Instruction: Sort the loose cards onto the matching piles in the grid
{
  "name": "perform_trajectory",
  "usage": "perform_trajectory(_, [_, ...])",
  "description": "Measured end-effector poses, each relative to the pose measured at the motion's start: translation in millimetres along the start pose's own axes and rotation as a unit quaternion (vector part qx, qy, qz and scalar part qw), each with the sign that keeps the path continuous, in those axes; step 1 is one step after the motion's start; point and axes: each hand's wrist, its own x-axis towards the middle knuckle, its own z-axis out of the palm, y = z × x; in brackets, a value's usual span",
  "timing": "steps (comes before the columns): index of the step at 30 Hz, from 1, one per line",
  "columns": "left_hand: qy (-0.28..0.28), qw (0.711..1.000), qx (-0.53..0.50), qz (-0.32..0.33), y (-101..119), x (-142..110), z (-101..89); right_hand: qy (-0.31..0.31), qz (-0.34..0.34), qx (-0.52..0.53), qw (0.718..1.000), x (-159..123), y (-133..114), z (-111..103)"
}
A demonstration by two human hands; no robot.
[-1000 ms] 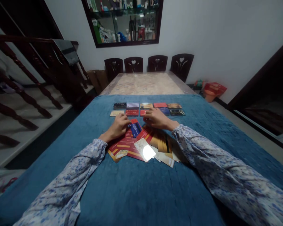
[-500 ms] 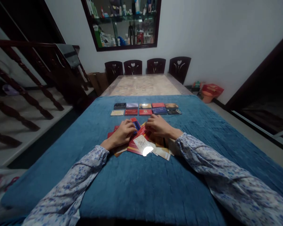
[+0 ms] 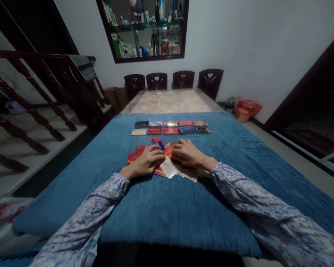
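A blue cloth [image 3: 167,211] covers the near part of the table [image 3: 169,101], whose marbled top shows at the far end. At the lower left is a pale bag [image 3: 8,215] with round red marks; I cannot make out a brand. Both hands rest over a loose spread of cards in the middle of the cloth. The left hand [image 3: 148,161] lies palm down with bent fingers across it, the right hand [image 3: 189,154] curls its fingers at the other side; I cannot tell whether either one pinches a card.

Beyond the hands stand two rows of five neat stacks. The far row runs, left to right, black [image 3: 141,124], lavender, gold [image 3: 170,124], red and brown; the near row cream [image 3: 138,132], red, red, blue [image 3: 186,129] and black. Most have printed lines along the top, too small to read.

In the spread, flat red cards [image 3: 133,158] with yellow bands fan out beside the left hand. A pale card [image 3: 169,168] with dark print, also unreadable, lies tilted between the hands. Past the left fingers a blue-and-red card [image 3: 157,143] sticks out, slanted and partly covered.
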Motion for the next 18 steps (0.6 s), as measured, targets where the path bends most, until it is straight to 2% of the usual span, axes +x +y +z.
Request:
perform_trajectory(10, [-0.077,0.997,0.012,-0.001,-0.7,-6.9,-0.6,-0.013,-0.015,-0.012,1.0,-3.7,-15.1,-0.8])
perform_trajectory(18, [-0.063,0.997,0.042,0.004,4.2,-10.2,-13.8,-0.006,-0.034,-0.009,0.999,-6.2,-18.7,2.9])
